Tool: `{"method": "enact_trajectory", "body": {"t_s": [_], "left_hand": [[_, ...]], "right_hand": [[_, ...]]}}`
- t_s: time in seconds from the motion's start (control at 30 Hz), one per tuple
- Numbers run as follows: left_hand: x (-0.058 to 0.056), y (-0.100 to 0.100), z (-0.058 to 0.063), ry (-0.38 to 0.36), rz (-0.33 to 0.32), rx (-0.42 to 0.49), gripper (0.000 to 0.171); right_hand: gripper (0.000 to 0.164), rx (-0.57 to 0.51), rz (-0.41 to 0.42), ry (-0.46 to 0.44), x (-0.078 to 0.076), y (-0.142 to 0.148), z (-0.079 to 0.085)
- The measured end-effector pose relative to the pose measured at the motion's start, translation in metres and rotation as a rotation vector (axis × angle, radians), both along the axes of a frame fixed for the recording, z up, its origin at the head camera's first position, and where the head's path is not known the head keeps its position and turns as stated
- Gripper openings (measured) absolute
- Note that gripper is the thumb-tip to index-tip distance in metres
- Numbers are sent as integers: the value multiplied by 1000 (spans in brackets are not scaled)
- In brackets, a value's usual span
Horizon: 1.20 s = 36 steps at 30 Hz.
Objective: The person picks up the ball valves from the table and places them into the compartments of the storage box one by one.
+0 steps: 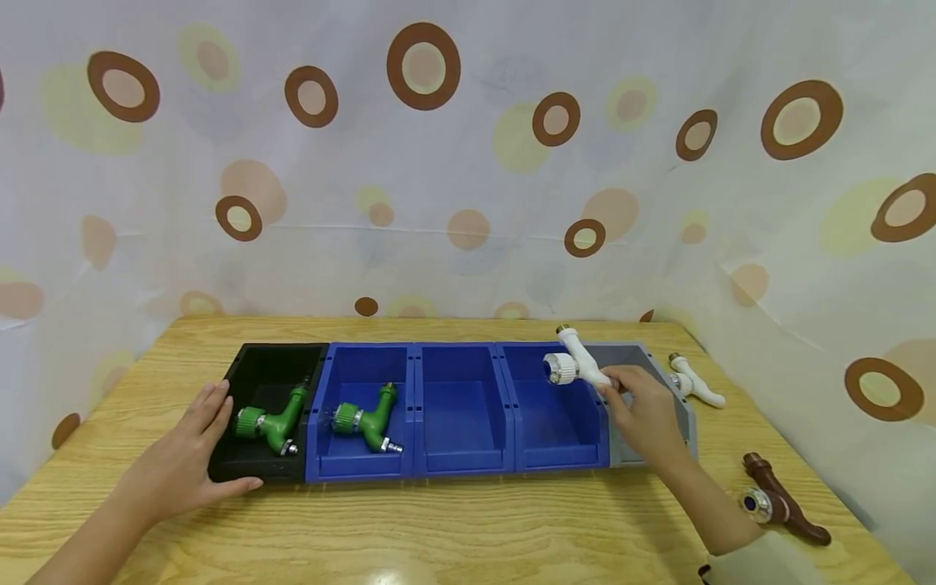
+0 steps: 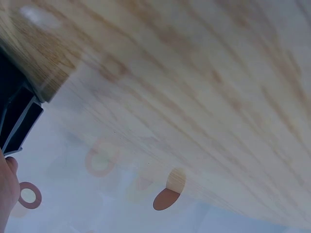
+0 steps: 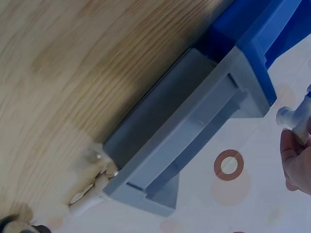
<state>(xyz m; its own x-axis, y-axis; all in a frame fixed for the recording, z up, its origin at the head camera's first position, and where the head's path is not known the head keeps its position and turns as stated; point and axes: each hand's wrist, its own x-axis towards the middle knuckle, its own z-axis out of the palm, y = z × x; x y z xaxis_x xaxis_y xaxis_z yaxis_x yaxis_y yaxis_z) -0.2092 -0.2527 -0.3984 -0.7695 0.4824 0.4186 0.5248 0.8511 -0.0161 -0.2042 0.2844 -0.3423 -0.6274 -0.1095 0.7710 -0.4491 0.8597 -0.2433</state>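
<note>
My right hand point(image 1: 647, 414) pinches a white plastic faucet point(image 1: 585, 361) by its spout end, holding it above the right-hand blue bin point(image 1: 559, 418) and the grey bin point(image 1: 651, 447). In the right wrist view, part of this faucet point(image 3: 294, 117) shows at the right edge beside my fingers. My left hand point(image 1: 175, 467) rests against the left side and front corner of the black bin point(image 1: 252, 467), fingers extended. One green faucet point(image 1: 278, 426) lies inside that bin. Another green faucet point(image 1: 374, 422) lies in the left blue bin point(image 1: 358, 465).
The bins stand joined in a row, with a middle blue bin point(image 1: 459, 414) between the others. Right of the row, a second white faucet point(image 1: 698, 383) and a brown faucet point(image 1: 786, 504) lie on the wooden table point(image 1: 468, 536). A patterned curtain point(image 1: 468, 162) hangs behind.
</note>
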Motion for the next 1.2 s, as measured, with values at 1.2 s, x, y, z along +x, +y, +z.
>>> {"method": "enact_trajectory", "body": {"t_s": [1.2], "left_hand": [[2,2,3,-21,14,16,110]], "right_hand": [[19,-5,205,-43,3,-83,-17]]}}
